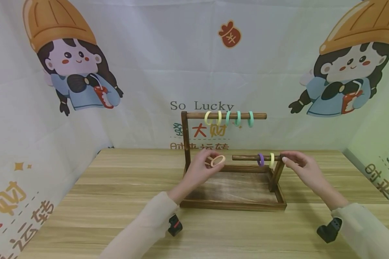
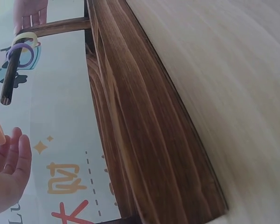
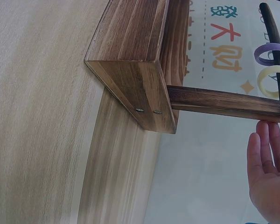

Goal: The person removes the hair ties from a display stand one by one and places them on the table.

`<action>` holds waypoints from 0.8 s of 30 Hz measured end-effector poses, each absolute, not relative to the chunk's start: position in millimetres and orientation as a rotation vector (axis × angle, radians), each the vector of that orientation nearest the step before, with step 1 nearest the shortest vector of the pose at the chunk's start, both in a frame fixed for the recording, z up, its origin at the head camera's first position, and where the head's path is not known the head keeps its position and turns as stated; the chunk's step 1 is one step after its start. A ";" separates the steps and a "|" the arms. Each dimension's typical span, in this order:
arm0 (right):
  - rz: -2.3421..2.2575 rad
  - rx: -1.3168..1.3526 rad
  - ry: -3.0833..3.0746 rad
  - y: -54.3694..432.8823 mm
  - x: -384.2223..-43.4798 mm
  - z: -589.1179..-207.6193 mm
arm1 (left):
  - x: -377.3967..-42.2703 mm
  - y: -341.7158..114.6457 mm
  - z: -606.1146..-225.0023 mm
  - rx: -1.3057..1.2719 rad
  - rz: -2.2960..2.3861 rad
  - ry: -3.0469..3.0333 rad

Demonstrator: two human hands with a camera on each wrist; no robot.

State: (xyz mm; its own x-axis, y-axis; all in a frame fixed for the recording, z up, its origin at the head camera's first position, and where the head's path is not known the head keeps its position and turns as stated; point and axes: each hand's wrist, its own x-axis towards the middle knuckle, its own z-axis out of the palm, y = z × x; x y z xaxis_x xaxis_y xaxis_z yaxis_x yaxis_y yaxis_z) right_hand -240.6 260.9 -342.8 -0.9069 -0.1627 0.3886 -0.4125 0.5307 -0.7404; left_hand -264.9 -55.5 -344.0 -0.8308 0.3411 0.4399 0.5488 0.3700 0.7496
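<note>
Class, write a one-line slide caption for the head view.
The left hand holds a peach ring near the lower wooden bar; the right hand touches the short post.

The stand sat on the counter (image 1: 246,232), the backdrop (image 1: 149,90) behind it. Its tray (image 1: 233,207) lay below, left post (image 1: 186,140) and right post (image 1: 276,173) at its ends. The upper rod (image 1: 232,116) ran right from the left post, through five rings (image 1: 251,119); the lower rod (image 1: 246,158) ran left, through two rings (image 1: 272,160) nearer the right post. The left hand (image 1: 199,167) held a ring (image 1: 223,157) left of the lower rod's free end; the right hand (image 1: 303,167) was at the right post's top.
</note>
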 end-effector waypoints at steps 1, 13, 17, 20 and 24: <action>1.314 0.481 -2.500 261.0 -240.6 -343.0 | -264.6 -56.3 -344.5 -0.803 -1.449 -2.418; 1.317 0.467 -2.516 260.3 -240.2 -342.5 | -256.2 -67.9 -348.3 -0.874 -1.466 -2.463; 1.310 0.470 -2.512 260.7 -240.7 -343.0 | -253.2 -72.1 -349.9 -0.888 -1.443 -2.476; 1.312 0.475 -2.507 261.1 -240.8 -343.4 | -251.3 -75.3 -351.2 -0.905 -1.428 -2.480; 1.316 0.479 -2.505 261.0 -240.8 -343.4 | -249.2 -79.2 -352.4 -0.931 -1.440 -2.482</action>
State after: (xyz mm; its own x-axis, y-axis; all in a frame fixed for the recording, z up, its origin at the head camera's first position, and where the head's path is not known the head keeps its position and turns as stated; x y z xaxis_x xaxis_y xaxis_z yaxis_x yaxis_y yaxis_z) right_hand -240.8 261.0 -343.4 -0.9086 -0.1628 0.3846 -0.4091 0.5323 -0.7411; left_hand -249.2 -79.2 -352.4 -0.8024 0.4463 0.3962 0.5654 0.3562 0.7439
